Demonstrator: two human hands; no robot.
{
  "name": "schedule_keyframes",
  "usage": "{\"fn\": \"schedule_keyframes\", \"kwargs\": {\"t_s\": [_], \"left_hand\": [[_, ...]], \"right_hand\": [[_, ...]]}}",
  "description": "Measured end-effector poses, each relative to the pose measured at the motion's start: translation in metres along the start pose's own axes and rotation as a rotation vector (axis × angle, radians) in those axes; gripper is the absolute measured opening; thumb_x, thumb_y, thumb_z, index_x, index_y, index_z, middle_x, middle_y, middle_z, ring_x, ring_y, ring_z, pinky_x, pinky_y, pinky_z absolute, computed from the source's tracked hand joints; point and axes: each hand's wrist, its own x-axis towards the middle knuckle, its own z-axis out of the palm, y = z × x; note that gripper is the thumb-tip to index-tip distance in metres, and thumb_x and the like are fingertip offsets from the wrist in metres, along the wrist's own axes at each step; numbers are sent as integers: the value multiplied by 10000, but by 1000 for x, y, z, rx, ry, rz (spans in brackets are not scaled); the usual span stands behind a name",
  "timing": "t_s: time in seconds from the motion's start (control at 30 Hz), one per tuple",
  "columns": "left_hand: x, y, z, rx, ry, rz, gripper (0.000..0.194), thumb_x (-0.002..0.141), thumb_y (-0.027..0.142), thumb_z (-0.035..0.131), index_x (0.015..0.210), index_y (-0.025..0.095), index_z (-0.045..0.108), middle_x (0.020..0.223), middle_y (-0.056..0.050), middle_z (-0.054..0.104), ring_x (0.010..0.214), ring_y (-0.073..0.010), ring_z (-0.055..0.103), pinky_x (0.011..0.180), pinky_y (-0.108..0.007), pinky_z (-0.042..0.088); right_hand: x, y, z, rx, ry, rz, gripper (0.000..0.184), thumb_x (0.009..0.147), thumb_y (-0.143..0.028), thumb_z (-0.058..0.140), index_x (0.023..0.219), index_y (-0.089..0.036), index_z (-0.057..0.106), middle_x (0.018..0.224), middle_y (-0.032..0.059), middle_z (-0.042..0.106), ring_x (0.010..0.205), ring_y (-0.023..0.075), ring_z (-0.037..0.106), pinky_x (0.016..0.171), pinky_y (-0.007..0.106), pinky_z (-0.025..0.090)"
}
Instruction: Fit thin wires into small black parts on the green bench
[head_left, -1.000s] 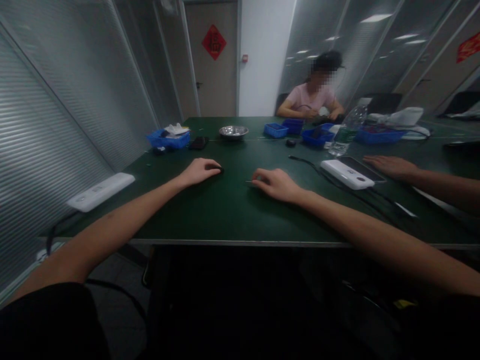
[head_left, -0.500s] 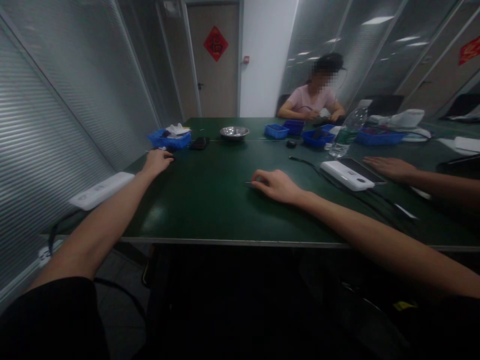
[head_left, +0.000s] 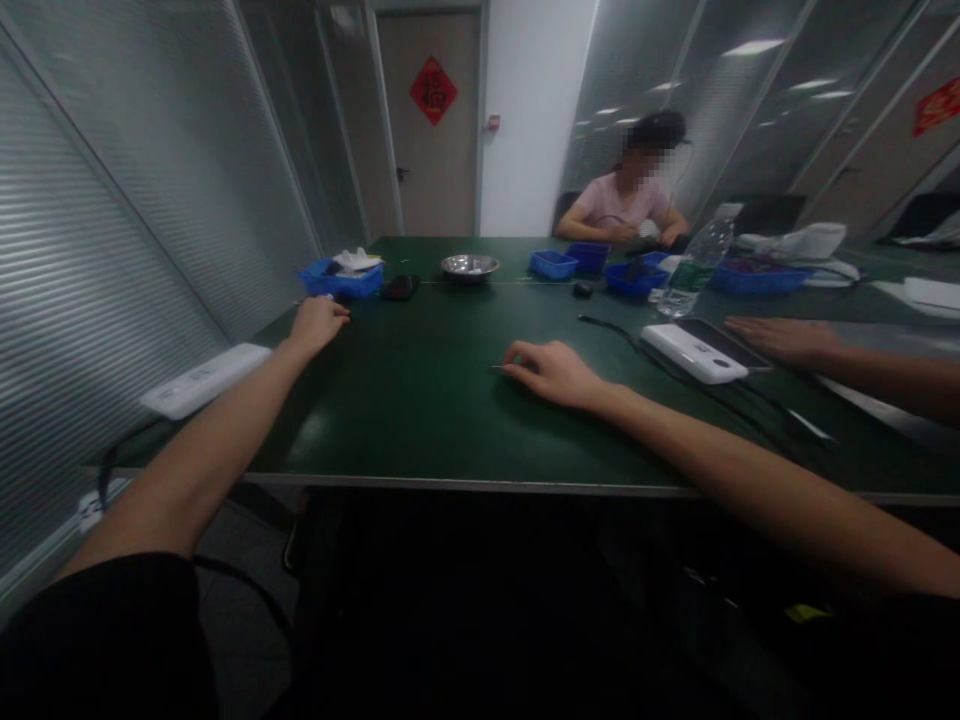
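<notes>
The thin piece [head_left: 496,367] pinched in the right hand [head_left: 551,372] could drop if that hold slackens (the left hand [head_left: 319,325], I can't tell its grip).

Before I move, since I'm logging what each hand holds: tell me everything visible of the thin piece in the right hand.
The thin piece looks straight and pale, perhaps metal, though it is too small to be sure. Only a short end shows, roughly level in the picture, pointing left from the pinched fingers of the right hand; the rest is hidden. It is over the green table; whether they touch, I cannot tell.
</notes>
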Motion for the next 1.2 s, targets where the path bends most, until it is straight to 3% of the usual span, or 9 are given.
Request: {"fn": "schedule_keyframes", "kwargs": {"t_s": [0.13,0.23,0.33,0.5,0.6,0.77,1.2], "left_hand": [[-2,6,1,-71,12,24,157,820,239,739,937,183,829,1000,-115,791,1000,-298,700,996,-422,498],[-9,27,3,-178,3,124,123,798,304,773,864,216,827,930,-90,792,955,-287,708,975,-421,504],[-25,67,8,-371,-104,291,202,788,384,790,890,212,815,959,-79,790,958,-272,711,941,-413,521],[-67,146,17,-652,-390,554,348,812,414,808,1065,177,771,1053,-86,766,953,-222,700,862,-359,544],[-87,172,19,-734,-499,646,412,845,403,799,1182,170,752,1064,-99,757,943,-208,696,825,-334,541],[-99,181,17,-819,-516,727,304,871,387,782,1089,176,796,1093,-108,744,1018,-221,692,906,-358,536],[-99,179,19,-833,-509,778,276,874,370,793,1083,193,826,1088,-120,760,986,-218,704,870,-343,533]], "right_hand": [[-1,-1,-1,3,-13,-8,243,1029,-418,550,1131,-226,659,799,12,699,647,148,584,624,262,339],[-1,-1,-1,2,-7,-16,247,1030,-423,546,1132,-229,660,805,13,694,649,148,579,622,262,333],[-1,-2,1,23,18,-45,257,1031,-425,543,1138,-221,656,832,21,695,670,153,583,632,263,342],[-5,-13,4,54,43,-149,284,1021,-425,550,1172,-204,645,946,53,713,753,173,616,703,279,397],[-6,-19,4,69,56,-185,262,1016,-381,542,1179,-199,635,1016,69,719,811,186,636,746,289,424],[-7,-23,3,78,26,-193,243,1011,-357,535,1173,-205,635,1029,71,722,827,193,641,748,293,437],[-2,-24,11,114,11,-180,239,1046,-369,517,1191,-201,607,1013,70,725,838,190,657,756,282,447]]}}
